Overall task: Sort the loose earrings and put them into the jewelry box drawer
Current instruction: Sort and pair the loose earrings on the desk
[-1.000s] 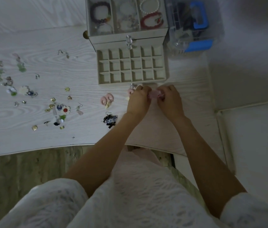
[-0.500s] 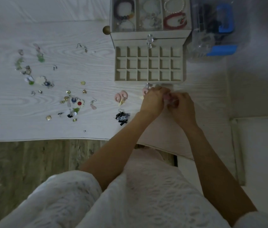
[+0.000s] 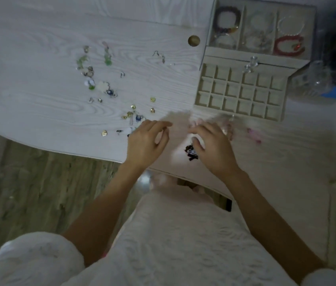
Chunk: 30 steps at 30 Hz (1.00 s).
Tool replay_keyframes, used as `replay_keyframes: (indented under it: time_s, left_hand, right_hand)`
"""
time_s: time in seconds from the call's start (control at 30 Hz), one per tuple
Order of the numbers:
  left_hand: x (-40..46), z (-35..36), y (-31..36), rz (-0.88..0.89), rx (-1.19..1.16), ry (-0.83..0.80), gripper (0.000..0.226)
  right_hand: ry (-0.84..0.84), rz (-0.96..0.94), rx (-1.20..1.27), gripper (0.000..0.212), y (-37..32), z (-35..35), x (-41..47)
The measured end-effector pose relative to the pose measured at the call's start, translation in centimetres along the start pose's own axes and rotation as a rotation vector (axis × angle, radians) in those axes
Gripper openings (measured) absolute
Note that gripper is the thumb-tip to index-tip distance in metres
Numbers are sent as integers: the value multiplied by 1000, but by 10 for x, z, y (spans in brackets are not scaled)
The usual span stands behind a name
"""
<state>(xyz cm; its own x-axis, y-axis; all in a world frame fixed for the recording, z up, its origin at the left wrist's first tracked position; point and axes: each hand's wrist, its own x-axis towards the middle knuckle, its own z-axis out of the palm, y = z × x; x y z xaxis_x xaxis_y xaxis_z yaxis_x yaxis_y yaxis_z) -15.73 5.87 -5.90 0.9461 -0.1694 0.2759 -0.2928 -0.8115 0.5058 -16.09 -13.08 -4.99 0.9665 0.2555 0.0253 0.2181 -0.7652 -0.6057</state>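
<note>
With both the left hand (image 3: 145, 139) and right hand (image 3: 212, 145) loosely spread and seemingly empty over the counter (image 3: 39, 83), a careless sweep may scatter the loose earrings (image 3: 109, 89) lying well left of the empty drawer (image 3: 240, 92).

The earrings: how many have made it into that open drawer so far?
None that I can see: the drawer compartments look empty. Both hands, left and right, hover open over the table, by a dark earring; whether they hold anything is blurred. Most earrings are still scattered on the table.
</note>
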Motion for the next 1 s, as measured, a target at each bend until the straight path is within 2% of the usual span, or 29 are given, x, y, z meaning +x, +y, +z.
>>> replay_keyframes:
  time_s: [0.13,0.27,0.47,0.67,1.0]
  left_hand:
    - [-28,-33,-68,-370,17,-68,24]
    - [-25,-47,-118,-501,12,-46,34]
    - [37,-51,-170,-454,12,-46,39]
    - [83,-47,-188,-415,111,-299,47]
    - [80,-58,-200,-418,-42,-301,14]
  right_hand:
    - [-142,-132,-51,20,-39,54,34]
    - [-193,-189,-252,21,-56,92,63]
    - [-173,-90,-311,15,-71,107,95]
    - [-122,6,-285,16,-77,110,107]
    - [-11,101,-138,11,-77,110,108]
